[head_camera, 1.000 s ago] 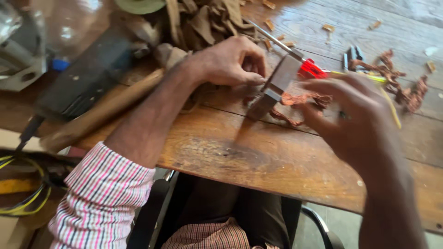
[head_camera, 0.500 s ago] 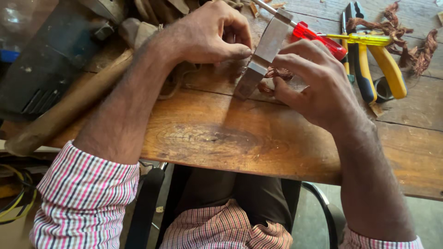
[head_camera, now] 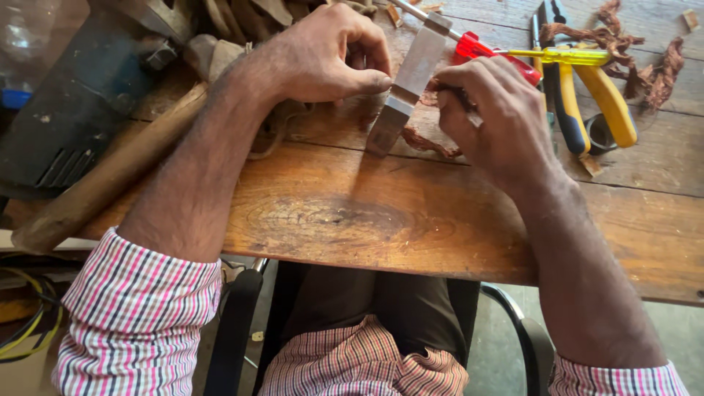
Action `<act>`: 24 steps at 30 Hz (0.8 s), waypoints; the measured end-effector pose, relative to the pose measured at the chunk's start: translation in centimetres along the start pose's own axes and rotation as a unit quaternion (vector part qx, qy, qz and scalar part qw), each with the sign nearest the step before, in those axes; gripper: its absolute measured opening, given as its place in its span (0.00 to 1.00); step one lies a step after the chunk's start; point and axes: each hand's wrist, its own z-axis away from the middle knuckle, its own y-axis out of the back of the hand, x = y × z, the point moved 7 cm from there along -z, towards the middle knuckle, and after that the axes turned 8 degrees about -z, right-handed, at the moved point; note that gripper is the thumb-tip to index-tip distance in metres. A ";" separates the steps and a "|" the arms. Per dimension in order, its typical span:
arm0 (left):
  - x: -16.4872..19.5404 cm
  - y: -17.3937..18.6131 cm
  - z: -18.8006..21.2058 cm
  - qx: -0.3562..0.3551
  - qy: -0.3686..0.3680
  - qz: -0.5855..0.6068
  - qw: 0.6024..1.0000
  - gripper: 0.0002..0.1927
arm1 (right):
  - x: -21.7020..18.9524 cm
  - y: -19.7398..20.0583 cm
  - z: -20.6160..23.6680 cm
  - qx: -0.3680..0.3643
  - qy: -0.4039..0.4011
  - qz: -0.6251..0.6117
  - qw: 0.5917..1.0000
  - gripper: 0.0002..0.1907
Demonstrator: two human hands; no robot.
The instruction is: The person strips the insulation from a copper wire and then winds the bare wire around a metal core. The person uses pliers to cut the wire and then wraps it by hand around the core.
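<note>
Left hand (head_camera: pixel 323 55) is curled into a loose fist, thumb pressed against the metal bar (head_camera: pixel 407 81) that lies tilted on the wooden table (head_camera: pixel 352 220). Right hand (head_camera: pixel 495 117) has fingers bunched tight, pinching a clump of copper wire (head_camera: pixel 433 92) right beside the bar. Yellow-handled pliers (head_camera: pixel 594 103) and a red-handled screwdriver (head_camera: pixel 488 51) lie just behind. No containers I can make out.

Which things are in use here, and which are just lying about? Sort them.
In use: left hand steadying the flat metal bar; right hand pinching coppery wire scraps.

Lying about: red-handled screwdriver, yellow-handled pliers, wooden handle, dark power tool.
</note>
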 end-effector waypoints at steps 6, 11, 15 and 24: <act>0.3 0.0 -0.3 0.010 -0.067 -0.006 0.998 0.09 | -0.6 -0.2 -0.7 0.014 0.023 -0.013 1.000 0.16; -0.1 -0.6 0.0 -0.015 0.029 0.021 0.999 0.10 | -1.1 0.4 -0.3 0.003 0.033 0.013 0.999 0.15; 0.3 -0.4 0.3 -0.027 0.088 -0.018 0.996 0.12 | -1.2 0.2 -0.4 0.009 0.020 -0.013 1.000 0.14; 1.0 -0.4 0.2 -0.030 0.087 0.014 0.996 0.12 | -0.5 -0.5 -0.6 -0.002 -0.012 -0.026 1.000 0.12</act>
